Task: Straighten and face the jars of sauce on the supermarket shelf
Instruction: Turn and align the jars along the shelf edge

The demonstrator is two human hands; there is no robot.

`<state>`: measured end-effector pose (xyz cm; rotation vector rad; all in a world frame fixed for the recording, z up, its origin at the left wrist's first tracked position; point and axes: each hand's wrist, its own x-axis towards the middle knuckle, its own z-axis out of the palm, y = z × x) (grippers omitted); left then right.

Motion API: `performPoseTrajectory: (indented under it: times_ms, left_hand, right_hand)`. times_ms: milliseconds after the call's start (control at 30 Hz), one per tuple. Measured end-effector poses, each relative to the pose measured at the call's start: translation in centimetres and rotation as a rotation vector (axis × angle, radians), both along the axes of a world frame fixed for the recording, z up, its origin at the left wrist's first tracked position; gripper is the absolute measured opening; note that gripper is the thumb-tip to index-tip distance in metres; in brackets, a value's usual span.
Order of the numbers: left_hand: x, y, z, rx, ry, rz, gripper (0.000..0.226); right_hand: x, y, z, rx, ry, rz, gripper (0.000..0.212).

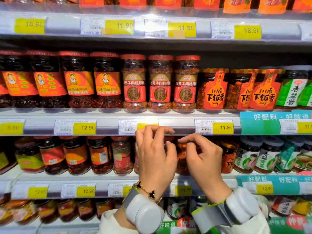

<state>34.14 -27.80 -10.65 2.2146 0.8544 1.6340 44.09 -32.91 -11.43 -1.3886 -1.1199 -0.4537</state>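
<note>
Glass jars of sauce [183,154] are crowding the lower shelf [94,179] where I am reaching with my left hand [154,154] and right hand [203,157], fingers curled near one jar though I cannot tell any grip, so a careless twist risks toppling neighbours.
</note>
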Motion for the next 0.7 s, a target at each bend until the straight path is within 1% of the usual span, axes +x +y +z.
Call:
performPoseTrajectory:
  times_ms: [300, 400, 533, 700]
  left_hand:
    - [-1.2, 0.2, -5.0, -0.137, 0.069, 0.010, 0.024]
    - [-0.8, 0.4, -6.4, -0.219, 0.122, 0.025, 0.031]
    - [-0.5, 0.4, -8.1, -0.341, 0.165, -0.008, 0.039]
    - [0.0, 0.5, -9.9, -0.472, 0.207, -0.029, 0.051]
  right_hand:
    - [0.2, 1.0, -6.0, -0.331, 0.049, -0.046, 0.016]
    - [-0.1, 1.6, -7.6, -0.400, 0.085, -0.053, 0.027]
    - [-1.0, 1.8, -9.2, -0.449, 0.133, -0.030, 0.041]
    - [-2.1, 1.9, -11.1, -0.522, 0.184, 0.012, 0.050]
